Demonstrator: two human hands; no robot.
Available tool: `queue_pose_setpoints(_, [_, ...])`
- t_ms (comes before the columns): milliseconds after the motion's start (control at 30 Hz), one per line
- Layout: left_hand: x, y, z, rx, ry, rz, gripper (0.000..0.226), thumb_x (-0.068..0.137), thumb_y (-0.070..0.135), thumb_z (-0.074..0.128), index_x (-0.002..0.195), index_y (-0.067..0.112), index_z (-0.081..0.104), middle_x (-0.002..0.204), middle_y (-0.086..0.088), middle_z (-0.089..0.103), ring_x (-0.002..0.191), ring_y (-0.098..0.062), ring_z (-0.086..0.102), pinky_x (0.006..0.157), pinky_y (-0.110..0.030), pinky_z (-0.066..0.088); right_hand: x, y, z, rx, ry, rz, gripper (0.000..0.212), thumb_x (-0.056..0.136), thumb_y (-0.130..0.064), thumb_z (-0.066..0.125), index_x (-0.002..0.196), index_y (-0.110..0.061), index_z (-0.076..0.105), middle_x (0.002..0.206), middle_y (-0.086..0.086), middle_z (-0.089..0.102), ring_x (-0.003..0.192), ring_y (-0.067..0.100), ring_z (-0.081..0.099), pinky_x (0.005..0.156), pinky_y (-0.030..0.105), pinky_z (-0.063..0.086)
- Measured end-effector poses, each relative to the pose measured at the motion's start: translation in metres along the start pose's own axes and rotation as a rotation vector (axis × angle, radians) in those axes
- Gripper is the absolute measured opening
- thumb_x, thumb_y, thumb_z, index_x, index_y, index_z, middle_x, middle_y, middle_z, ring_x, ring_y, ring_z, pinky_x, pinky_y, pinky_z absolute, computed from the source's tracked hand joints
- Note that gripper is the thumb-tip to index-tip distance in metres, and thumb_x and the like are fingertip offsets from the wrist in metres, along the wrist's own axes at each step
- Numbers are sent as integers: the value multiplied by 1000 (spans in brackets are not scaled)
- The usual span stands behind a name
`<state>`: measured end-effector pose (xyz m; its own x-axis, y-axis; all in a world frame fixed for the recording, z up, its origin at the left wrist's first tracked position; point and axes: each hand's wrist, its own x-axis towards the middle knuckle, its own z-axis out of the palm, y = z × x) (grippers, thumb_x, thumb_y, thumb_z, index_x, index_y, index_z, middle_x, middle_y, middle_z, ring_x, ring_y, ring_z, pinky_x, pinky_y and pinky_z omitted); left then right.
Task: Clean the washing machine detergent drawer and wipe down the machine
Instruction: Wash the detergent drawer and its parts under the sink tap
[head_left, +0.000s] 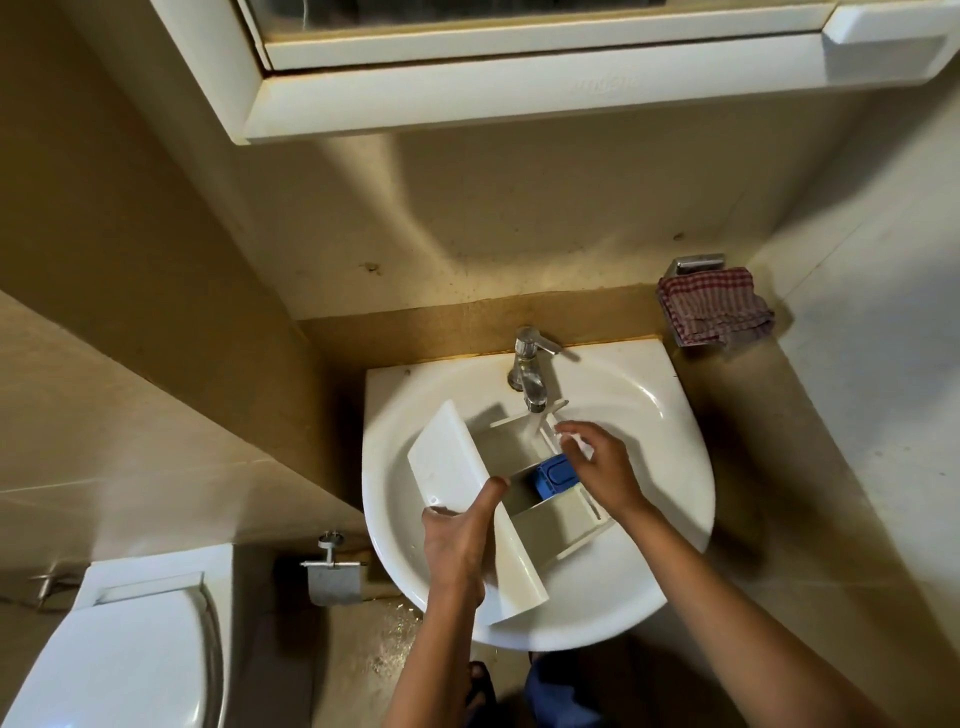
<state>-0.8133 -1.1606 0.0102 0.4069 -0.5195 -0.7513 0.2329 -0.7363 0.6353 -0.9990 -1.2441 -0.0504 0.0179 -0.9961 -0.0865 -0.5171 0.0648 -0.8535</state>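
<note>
Detergent drawer (457, 467) sits in sink (649, 415) under tap (530, 374), long axis left to far right; left hand (457, 540) grips its left front, thumb across, right hand (602, 462) nearer far-right end, fingers blurred, can't tell grip.

White detergent drawer (452, 467), blue insert (555, 475) inside, sits tilted across the sink (649, 415), seemingly under running water (535, 422).

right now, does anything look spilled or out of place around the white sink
Yes: water drops look splashed on the tan floor tiles below the front left rim of the white ceramic sink. The red checked cloth sits bunched on its metal wall holder. The white plastic detergent drawer under the chrome tap fits the task.
</note>
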Motion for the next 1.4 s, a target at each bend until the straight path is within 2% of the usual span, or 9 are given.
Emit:
queue_pose_setpoints(133, [0,0,-6,50,-35,-3,89,39,64,75,108,14,48,96,-6,60,88,-26,59,68,-35,47,13,-10,7,-206,-93,83,51,100,-16,42,148,-6,27,157,11,22,147,21,14,115,26,14])
queue_pose_setpoints(300, [-7,-1,-6,3,-152,-79,83,44,61,75,108,15,49,94,-9,59,79,-25,56,57,-30,45,9,-39,43,-325,-228,102,64,103,-28,32,151,-3,-1,158,15,-12,146,23,-17,117,32,-7])
queue_pose_setpoints(500, [-9,-2,2,46,-153,-69,68,61,52,79,104,5,57,87,-10,65,74,-23,62,55,-26,44,-20,-57,57,-282,-615,-241,60,103,-29,39,153,-19,7,156,-11,11,140,1,7,117,26,14])
queue_pose_setpoints(633, [-12,-4,-2,-8,-146,-111,52,68,45,79,91,3,60,72,-7,59,65,-22,57,53,-26,41,-1,-26,41,-465,-554,-508,59,99,-21,45,152,-24,18,157,-7,20,144,3,10,119,28,5])
queue_pose_setpoints(833, [-15,-10,-12,-49,-33,-96,52,66,44,80,86,7,49,77,-8,52,64,-22,50,56,-27,40,23,8,10,-391,-407,34,54,104,-28,30,154,-21,10,158,4,21,143,26,27,113,37,25])
queue_pose_setpoints(900, [-18,-9,-14,-74,-14,-87,68,51,54,80,92,9,48,88,-11,57,73,-25,55,63,-34,45,19,-4,15,-310,-409,52,57,103,-29,33,154,-24,8,148,13,40,124,32,50,100,40,40])
queue_pose_setpoints(1000, [-22,-8,-16,-130,14,-93,87,36,61,75,102,10,50,95,-12,61,82,-28,59,69,-38,49,8,-17,28,-337,-442,-74,57,103,-28,33,153,-22,8,157,5,25,133,26,41,97,36,41])
queue_pose_setpoints(1200, [-17,-10,-28,-199,67,-49,79,59,45,81,117,7,44,99,-11,57,87,-25,57,72,-39,50,3,-5,6,-541,-364,-85,38,101,-34,36,136,-26,48,121,4,65,109,26,60,85,35,48])
queue_pose_setpoints(1400, [-13,-16,-30,-247,59,-49,66,74,37,78,118,8,40,95,-8,53,81,-21,53,71,-38,47,11,-1,-1,36,-271,242,15,93,-17,56,95,-20,71,88,-1,71,82,15,65,75,30,51])
